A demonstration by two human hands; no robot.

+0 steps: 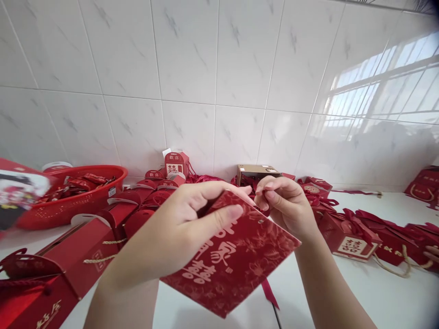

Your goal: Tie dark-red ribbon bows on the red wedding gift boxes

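Note:
My left hand (192, 224) grips a red gift box (236, 265) with pale Chinese characters and a flower pattern, its thumb on the front face. The box is tilted, one corner pointing down, and a small hole shows near its upper edge. Just beyond that edge, my right hand (284, 205) is closed in a pinch; the dark red sliver at its fingertips looks like ribbon. A dark red ribbon end (270, 294) hangs below the box.
On the left are a red plastic basket (73, 212) of wrapped sweets and several red boxes (82, 251). A cardboard box (257, 170) stands by the tiled wall. Ribboned boxes (350, 237) line the right side of the white table (363, 283). Another person's fingers (431, 253) show at the right edge.

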